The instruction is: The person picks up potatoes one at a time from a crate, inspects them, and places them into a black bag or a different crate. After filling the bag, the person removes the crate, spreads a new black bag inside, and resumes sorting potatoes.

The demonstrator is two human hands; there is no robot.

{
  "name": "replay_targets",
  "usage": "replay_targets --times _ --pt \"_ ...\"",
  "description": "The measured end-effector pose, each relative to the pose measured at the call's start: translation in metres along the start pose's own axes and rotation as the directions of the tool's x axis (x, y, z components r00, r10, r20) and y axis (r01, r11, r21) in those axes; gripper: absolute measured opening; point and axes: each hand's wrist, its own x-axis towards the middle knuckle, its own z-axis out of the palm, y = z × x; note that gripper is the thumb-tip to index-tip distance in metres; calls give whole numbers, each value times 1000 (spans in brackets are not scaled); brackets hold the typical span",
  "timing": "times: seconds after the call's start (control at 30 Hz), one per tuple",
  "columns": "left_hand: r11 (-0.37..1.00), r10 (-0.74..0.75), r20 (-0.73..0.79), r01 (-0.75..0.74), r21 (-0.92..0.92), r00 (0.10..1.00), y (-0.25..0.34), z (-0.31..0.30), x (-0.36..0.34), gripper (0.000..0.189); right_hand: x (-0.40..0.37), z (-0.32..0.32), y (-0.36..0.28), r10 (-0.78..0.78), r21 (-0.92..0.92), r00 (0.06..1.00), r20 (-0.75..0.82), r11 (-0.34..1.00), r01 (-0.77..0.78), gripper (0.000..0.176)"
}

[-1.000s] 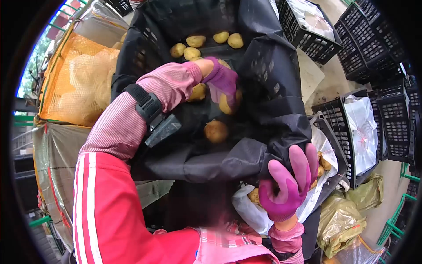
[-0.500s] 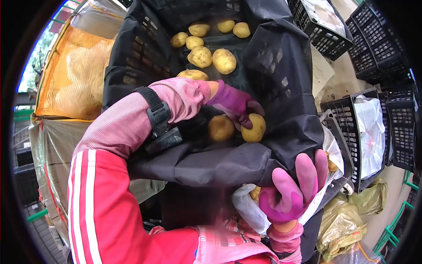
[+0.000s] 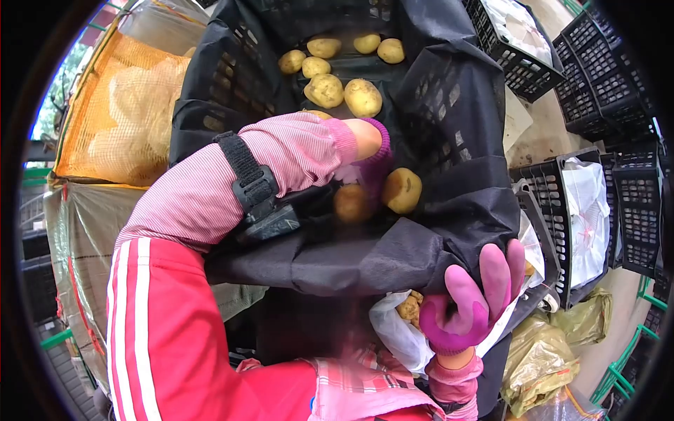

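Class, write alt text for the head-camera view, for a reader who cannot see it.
A gloved left hand reaches among loose potatoes on a black liner, while the gloved right hand grips the liner's near edge. A white bag holding more potatoes sits just below.

The right hand (image 3: 477, 302) is wearing a pink glove whose rubbery coating is looking matt and finely grained, and it is gripping the black liner (image 3: 393, 256), a thin non-woven cloth that is lying dull and creased. The left hand (image 3: 373, 163) is showing a purple glove with the same dull coating, next to a pink ribbed knit sleeve (image 3: 203, 196) and a black woven strap (image 3: 246, 168). The 2 nearest potatoes (image 3: 401, 189) are showing dry, rough, speckled skin. The crate (image 3: 242, 59) is looking like hard black plastic lattice. The white bag (image 3: 393, 335) is shining as thin, crinkled plastic film, and the orange sack (image 3: 119, 112) is showing open plastic mesh.
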Motion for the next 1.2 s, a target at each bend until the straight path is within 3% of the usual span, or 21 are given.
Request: replay_targets --times 0.07,0.13,0.2,0.3,0.37,0.43,0.53,0.63,0.67,0.77,0.8,0.9,0.97,1.03,1.07,1.1,1.2 --pt "999 -25 79 28 -32 997 -1 2 3 38 1 -1 0 1 23 1000 10 1000 -2 41" --pt "993 115 63 -114 -25 991 -8 4 7 34 0 -1 1 -6 19 1000 8 1000 5 42" --pt "966 242 -112 -250 -61 964 -12 7 12 30 -1 0 1 -6 17 1000 6 1000 6 43" --pt "865 406 -178 -439 -241 897 -27 11 18 30 -1 1 1 -10 15 1000 4 1000 9 43" --pt "883 266 -189 -317 -347 945 -35 4 8 34 -2 1 1 -12 9 1000 5 1000 12 43" --pt "904 16 -185 -93 -417 983 -36 -13 -19 39 -1 0 2 -14 9 1000 7 1000 14 43" --pt "943 -235 -212 170 -287 948 -44 -40 -43 46 -1 -1 2 -9 13 1000 9 1000 9 43" --pt "920 -242 -354 330 213 904 -68 -37 -40 56 -1 0 3 -22 11 1000 -2 1000 22 43" --pt "910 -294 -362 375 178 885 -73 -30 -38 56 -1 1 3 -25 12 1000 -9 1000 25 42" --pt "910 -186 -482 335 243 856 -116 -10 21 50 0 1 2 -18 21 1000 -14 1000 18 43" --pt "918 -235 -550 369 145 801 -130 -3 45 53 1 0 3 -20 24 1000 -19 999 21 44" --pt "840 -530 -712 397 -369 460 -151 13 102 65 1 3 4 -34 55 998 -54 998 37 47" --pt "907 -384 -749 373 -196 540 -142 16 87 71 3 7 5 -18 57 994 -104 998 24 39" --pt "961 -256 -593 268 -70 763 -116 11 37 82 4 9 5 -14 65 988 -154 998 24 35" --pt "958 -200 -505 277 81 840 -108 1 10 88 6 7 5 -12 71 988 -156 997 23 35" --pt "950 -289 -394 211 -230 873 -113 -1 -6 81 5 9 6 -17 66 985 -171 997 29 34" --pt "817 -293 -128 179 -549 948 -86 5 -56 52 8 10 6 -28 70 982 -188 997 42 32"
